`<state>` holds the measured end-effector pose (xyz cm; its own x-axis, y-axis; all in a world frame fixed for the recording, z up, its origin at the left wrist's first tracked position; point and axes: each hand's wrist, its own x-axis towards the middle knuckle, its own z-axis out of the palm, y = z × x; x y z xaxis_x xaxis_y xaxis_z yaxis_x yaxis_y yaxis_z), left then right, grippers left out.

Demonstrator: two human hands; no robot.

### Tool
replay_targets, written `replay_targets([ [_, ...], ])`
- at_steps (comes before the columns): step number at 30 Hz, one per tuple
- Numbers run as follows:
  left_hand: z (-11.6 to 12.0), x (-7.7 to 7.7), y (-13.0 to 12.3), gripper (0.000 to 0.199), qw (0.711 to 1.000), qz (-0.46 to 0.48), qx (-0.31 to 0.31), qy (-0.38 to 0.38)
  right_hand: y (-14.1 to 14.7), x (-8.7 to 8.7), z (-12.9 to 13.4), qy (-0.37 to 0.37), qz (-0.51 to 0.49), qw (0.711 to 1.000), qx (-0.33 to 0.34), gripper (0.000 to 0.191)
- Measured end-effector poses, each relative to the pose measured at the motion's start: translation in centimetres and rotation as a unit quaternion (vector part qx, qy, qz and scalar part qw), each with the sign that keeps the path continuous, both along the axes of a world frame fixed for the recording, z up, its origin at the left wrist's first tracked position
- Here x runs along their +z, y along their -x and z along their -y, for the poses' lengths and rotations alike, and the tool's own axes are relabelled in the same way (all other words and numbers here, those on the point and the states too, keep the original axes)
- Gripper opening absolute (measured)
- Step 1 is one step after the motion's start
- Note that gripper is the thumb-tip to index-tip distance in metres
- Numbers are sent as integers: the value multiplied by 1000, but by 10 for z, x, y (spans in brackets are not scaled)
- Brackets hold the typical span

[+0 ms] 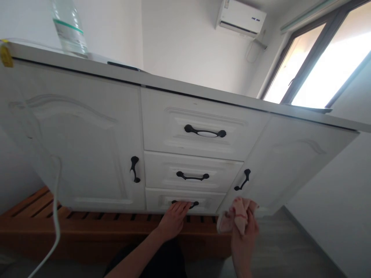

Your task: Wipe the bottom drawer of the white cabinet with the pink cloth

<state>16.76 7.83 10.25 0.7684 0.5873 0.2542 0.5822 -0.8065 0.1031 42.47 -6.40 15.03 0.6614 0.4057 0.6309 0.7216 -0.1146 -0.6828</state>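
Left hand [173, 221], fingers together, grip unclear, lies nearest, over the middle of the bottom drawer's [165, 195] sideways handle [194, 205] by the cabinet's [162, 143] lower edge; right hand [245, 241] clutches a pink cloth [241, 211] before the right door [290, 166].

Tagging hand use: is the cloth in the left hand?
No, the right hand holds the cloth, while the left hand is at the lowest drawer handle.
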Motion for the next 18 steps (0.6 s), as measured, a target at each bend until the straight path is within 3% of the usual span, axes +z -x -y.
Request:
replay_targets([
  [3, 21, -18, 31, 88, 998, 25, 34, -35, 11, -7, -58, 8, 8, 1000, 8, 77],
  [5, 41, -48, 67, 86, 994, 44, 87, -55, 22, -24, -90, 12, 20, 1000, 0, 84],
  [9, 84, -127, 144, 66, 951, 64, 301, -29, 68, -49, -122, 3, 62, 998, -32, 96],
  [11, 101, -151, 165, 57, 910, 29, 412, 40, 102, -53, -124, 16, 105, 994, 7, 93],
  [14, 113, -154, 168, 57, 857, -45, 489, 155, 157, -60, -126, 33, 173, 982, 71, 80],
  [18, 106, -129, 152, 60, 843, -98, 483, 214, 213, -71, -142, 22, 226, 965, 128, 53],
])
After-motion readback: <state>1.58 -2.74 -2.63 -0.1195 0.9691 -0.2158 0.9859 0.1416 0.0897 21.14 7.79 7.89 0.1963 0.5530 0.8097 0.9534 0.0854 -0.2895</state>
